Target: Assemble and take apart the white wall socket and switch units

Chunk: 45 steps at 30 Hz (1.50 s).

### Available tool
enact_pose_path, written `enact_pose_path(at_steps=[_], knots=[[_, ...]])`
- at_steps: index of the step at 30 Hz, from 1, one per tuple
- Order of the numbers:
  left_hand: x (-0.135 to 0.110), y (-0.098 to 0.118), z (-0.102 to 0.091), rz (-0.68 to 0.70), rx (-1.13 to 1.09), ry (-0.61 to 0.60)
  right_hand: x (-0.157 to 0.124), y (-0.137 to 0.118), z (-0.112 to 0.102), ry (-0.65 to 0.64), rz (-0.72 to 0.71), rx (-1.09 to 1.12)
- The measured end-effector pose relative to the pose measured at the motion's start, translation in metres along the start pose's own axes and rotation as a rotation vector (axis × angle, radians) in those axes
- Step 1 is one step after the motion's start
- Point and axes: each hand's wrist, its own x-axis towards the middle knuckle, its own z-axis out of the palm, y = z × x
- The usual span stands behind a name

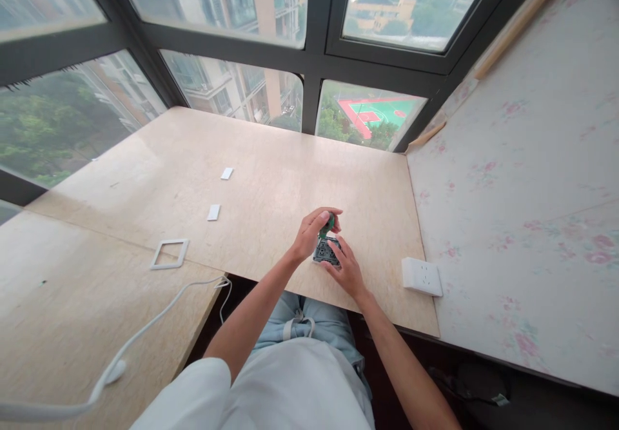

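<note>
My left hand (308, 233) is closed around a green-and-black screwdriver handle (328, 224), held upright with its lower end over a wall switch module (323, 251). The tip is too small to make out. Dark inner parts of the module face up inside a pale frame, and it lies on the tabletop near the front edge. With thumb and fingers on the module's right side and lower edge, my right hand (347, 272) grips it against the surface. Part of the module is hidden under those fingers.
Two white switch covers (227, 173) and a square white frame (169, 254) lie to the left on the marbled top (271, 153). A white cable (159, 323) crosses the left-hand surface. A wall socket box (422, 276) juts out at right, and windows (314, 62) close off the back.
</note>
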Motion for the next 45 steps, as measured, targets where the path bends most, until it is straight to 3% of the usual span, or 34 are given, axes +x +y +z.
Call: enact_pose_path(at_steps=[8,20,24,30,37,45], knots=[[0.008,-0.009,0.001,0.02,-0.052,0.039,-0.001,0.003,0.002,-0.012,0.009,0.001],[0.013,-0.011,-0.005,0.085,0.116,0.148,0.001,0.001,-0.002,-0.017,0.028,0.016],[0.015,-0.01,-0.011,0.037,0.013,0.09,0.001,0.002,-0.001,-0.012,0.032,0.019],[0.019,-0.019,-0.009,0.074,-0.122,0.152,0.001,0.002,-0.001,-0.01,0.031,0.021],[0.014,-0.019,-0.001,0.102,-0.055,0.132,0.001,0.002,-0.001,-0.016,0.024,0.01],[0.014,-0.016,-0.003,0.032,-0.06,-0.048,0.0,0.001,-0.002,-0.022,0.033,-0.004]])
